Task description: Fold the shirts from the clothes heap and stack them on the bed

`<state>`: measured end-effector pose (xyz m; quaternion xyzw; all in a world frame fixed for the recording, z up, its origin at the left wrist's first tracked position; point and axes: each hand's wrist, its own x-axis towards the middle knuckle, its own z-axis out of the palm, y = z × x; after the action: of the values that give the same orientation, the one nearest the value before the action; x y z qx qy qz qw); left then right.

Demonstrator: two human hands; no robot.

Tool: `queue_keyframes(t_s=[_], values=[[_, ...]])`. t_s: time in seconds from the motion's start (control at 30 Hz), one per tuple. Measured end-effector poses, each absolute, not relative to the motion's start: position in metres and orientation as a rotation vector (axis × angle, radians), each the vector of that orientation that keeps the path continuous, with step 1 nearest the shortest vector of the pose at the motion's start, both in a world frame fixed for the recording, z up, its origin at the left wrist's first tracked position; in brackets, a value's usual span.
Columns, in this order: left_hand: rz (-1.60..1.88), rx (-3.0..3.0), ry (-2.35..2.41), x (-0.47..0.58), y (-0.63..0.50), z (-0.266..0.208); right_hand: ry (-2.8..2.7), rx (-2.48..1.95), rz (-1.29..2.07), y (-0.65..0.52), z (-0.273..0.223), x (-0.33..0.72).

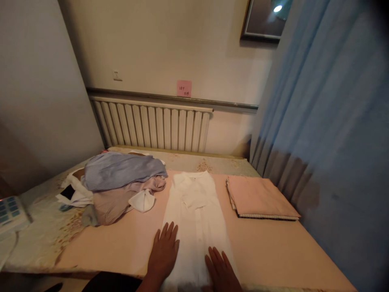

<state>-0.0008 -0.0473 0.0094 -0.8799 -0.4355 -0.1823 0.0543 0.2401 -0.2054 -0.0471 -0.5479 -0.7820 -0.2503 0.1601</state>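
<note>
A white shirt [194, 219] lies flat and narrow on a pink cloth [121, 247], its collar at the far end and its sides tucked in. My left hand [164, 249] rests on the left edge of the shirt, fingers stretched out. On the lower right part of the shirt lies my right hand [220, 267], palm down with the fingers extended. Neither hand grips anything. The near end of the shirt runs out of the bottom of the view.
A heap of loose clothes [124, 174] sits at the left. Several folded cloths [261, 198] are stacked at the right, beside a blue curtain [328, 121]. Behind the table stands a radiator [154, 123]. A white device with blue keys [12, 213] lies at the far left.
</note>
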Motion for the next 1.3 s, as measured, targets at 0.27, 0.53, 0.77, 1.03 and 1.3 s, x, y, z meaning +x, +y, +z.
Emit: queue_keyframes(t_s=[0.27,0.53,0.77,1.03,1.3], values=[[-0.546,-2.679,-1.311,-0.001,-0.048,0.011,-2.189,-1.607,-0.605,-0.208,-0.048,0.237],[-0.557,-2.665,-1.302,0.000,-0.048,0.011,-2.169,-1.778,-0.415,-0.187,-0.025,0.216],[-0.534,-2.655,-1.303,0.000,-0.050,0.013,-2.213,-1.806,-0.314,-0.199,-0.012,0.208],[-0.502,-2.657,-1.273,-0.005,-0.060,0.012,-2.267,-1.664,-0.413,-0.234,-0.028,0.221],[-0.820,-2.676,-1.191,-0.034,-0.101,-0.011,-1.766,-1.662,0.028,-0.306,-0.039,0.259]])
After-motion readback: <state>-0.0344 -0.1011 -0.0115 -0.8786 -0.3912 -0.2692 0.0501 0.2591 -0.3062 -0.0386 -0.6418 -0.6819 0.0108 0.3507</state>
